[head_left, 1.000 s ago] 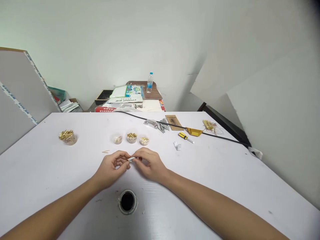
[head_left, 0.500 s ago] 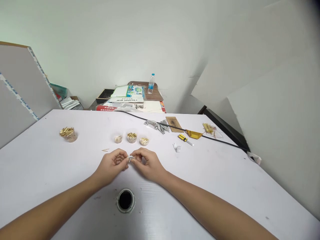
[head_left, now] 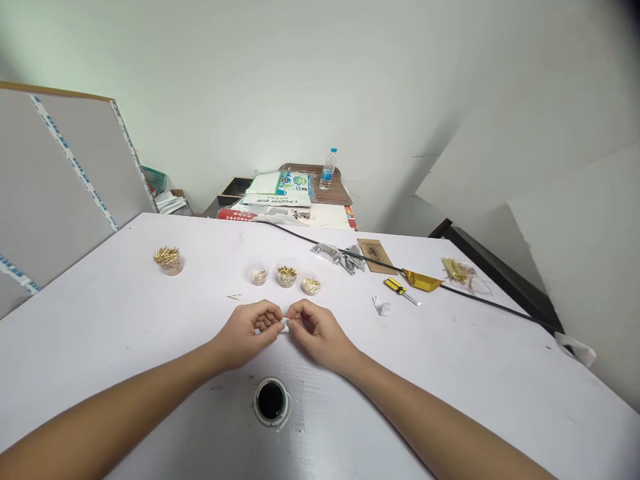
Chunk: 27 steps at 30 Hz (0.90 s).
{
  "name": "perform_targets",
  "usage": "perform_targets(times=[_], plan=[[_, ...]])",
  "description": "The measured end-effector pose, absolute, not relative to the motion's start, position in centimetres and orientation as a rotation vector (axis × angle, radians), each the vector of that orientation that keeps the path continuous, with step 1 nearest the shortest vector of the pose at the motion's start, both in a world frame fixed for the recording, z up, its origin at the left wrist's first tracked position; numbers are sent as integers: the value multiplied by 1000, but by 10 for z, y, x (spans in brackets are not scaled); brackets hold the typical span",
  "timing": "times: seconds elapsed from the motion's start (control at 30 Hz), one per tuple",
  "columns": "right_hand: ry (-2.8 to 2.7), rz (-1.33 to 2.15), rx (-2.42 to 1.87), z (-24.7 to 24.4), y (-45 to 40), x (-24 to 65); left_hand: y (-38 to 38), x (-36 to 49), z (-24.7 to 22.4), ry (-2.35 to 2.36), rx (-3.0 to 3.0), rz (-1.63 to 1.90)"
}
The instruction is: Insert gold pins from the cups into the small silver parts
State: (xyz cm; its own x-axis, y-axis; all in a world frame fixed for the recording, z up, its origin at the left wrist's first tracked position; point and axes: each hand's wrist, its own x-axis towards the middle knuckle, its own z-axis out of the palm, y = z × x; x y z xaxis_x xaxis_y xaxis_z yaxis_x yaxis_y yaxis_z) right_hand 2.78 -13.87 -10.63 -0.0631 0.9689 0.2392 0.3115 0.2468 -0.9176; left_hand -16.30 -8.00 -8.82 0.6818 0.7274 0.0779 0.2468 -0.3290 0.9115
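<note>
Between the fingertips of both hands is a small white piece [head_left: 285,325] that looks like folded paper, mostly covered by the fingers. My left hand [head_left: 250,331] pinches it from the left, thumb against fingers. From the right, my right hand [head_left: 321,335] grips it in the same way. Just beyond the hands stand small clear cups of gold-coloured pins, one at the left [head_left: 259,277], one in the middle [head_left: 287,276] and one at the right [head_left: 311,287]. Two thin gold-coloured pins [head_left: 233,297] lie loose. Nearer to me is a white-rimmed round container [head_left: 271,401], dark inside.
A fuller cup of gold pins [head_left: 170,261] stands at the left. To the right are a yellow screwdriver [head_left: 402,291], crumpled white paper [head_left: 381,306], silver packets [head_left: 327,253], brown card [head_left: 376,256] and a black cable [head_left: 490,304]. A water bottle [head_left: 327,170] stands beyond the table.
The view has turned left, so everything sits further right in the picture. Both hands still pinch the white piece, which now shows below the fingertips at a different angle.
</note>
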Motion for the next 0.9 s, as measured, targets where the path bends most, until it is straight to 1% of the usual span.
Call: perform_targets(times=[0.13,0.3,0.47,0.63,0.9], plan=[[-1586,965,-1224,-104,-139,27,-81,-162,-87,817,1906,626],[-1536,1067,-1174,-107,-138,25,-82,-164,-84,758,1756,625],[-1470,939,-1141,-111,-138,27,-79,-165,-87,665,1647,600],[-1681,720,-1124,-105,-138,31,-78,-164,-86,708,1715,606],[-1573,871,-1147,-108,-138,30,-76,-165,-86,727,1860,652]])
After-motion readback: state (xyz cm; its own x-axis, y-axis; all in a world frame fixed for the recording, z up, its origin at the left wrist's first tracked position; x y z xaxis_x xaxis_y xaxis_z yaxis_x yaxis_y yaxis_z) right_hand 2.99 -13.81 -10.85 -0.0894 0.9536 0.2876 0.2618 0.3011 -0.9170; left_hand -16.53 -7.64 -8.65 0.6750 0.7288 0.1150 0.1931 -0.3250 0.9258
